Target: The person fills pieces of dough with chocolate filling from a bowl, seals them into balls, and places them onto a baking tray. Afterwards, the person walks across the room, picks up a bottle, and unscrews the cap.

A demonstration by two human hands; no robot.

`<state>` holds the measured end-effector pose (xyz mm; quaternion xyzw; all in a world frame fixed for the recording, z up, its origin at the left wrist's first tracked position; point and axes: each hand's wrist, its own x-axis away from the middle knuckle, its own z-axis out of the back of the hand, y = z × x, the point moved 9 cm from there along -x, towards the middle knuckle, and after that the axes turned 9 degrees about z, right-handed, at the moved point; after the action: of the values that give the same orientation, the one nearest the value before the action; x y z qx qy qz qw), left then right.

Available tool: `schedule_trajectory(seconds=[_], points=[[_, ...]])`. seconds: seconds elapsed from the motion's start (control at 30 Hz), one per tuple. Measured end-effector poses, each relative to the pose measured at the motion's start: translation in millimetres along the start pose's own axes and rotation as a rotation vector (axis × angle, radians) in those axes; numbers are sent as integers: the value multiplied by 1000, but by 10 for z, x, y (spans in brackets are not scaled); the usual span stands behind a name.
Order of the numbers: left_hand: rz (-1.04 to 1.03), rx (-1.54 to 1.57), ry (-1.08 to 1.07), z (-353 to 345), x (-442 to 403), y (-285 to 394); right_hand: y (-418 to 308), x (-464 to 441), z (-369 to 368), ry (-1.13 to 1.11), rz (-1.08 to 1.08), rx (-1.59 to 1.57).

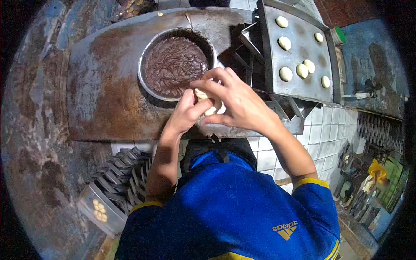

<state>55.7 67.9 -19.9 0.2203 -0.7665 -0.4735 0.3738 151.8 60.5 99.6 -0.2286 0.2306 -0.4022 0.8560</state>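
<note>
Both of my hands grip one piece of pale dough [211, 110] just in front of the pot's lower right rim. My left hand [189, 112] is closed, its thumb pressed against the dough. Curled over the top and right side of the same piece is my right hand [236, 102]; the fingers partly hide the dough. Behind them stands a round metal pot [142, 65] holding a thick dark brown filling [175, 65], smeared up its inner wall. A thin handle [189, 19] sticks up at the pot's far rim.
To the right, a metal tray [299, 89] bearing several pale dough balls [284, 43] rests on a rack [251, 56]. The worn metal table [102, 95] extends left. Lower left, another tray [89, 208] with dough pieces sits by stacked dark metal racks [123, 173]. A green lid [340, 36] shows far right.
</note>
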Motion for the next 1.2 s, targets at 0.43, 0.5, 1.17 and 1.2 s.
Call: schedule_trajectory(seconds=[0.43, 0.5, 1.17, 1.2], points=[[59, 417, 187, -513, 17, 315, -24, 413, 617, 322, 28, -105], [89, 418, 203, -632, 12, 350, 188, 549, 676, 352, 2, -110], [106, 274, 190, -2527, -922, 417, 1195, 2140, 1807, 408, -1, -281], [68, 298, 179, -2583, -933, 488, 1387, 2254, 1776, 470, -99, -438]])
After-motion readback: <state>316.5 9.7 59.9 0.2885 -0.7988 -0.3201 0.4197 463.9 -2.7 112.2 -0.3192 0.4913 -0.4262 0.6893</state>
